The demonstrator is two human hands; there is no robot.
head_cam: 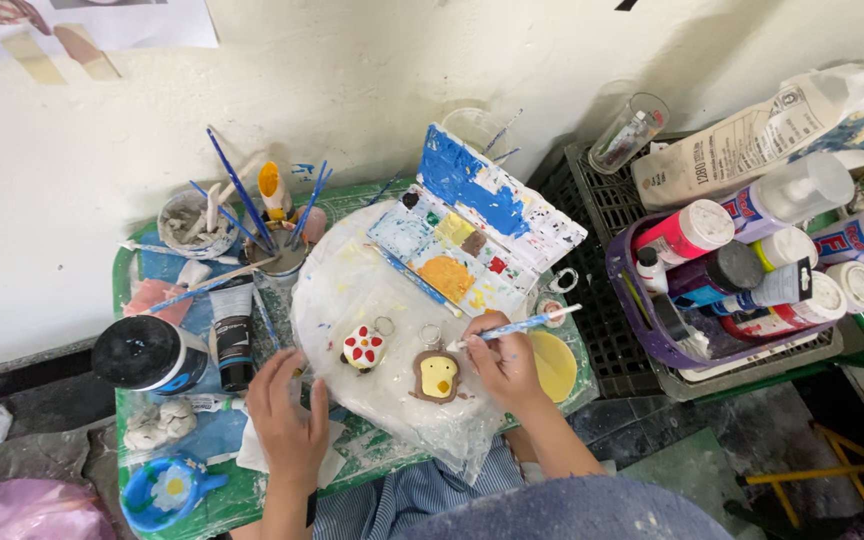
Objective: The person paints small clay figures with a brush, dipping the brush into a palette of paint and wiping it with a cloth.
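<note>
The right hand (505,362) has its fingers closed around a thin pale-blue paintbrush (517,327), gripping it near the lower end so the handle slants up and to the right past the fingertips. The brush tip points down-left toward a small brown clay figure with a yellow face (437,376), which lies on the white plastic sheet (352,280) just left of the knuckles; whether the bristles touch it cannot be told. The left hand (287,415) rests flat, fingers loosely spread and holding nothing, at the sheet's left edge over a white paper towel (252,452). A red-and-white flowered clay piece (363,348) sits between the two hands. Beyond them an open paint palette box (472,225) lies tilted, and a yellow dish (555,365) sits just right of the right hand
</note>
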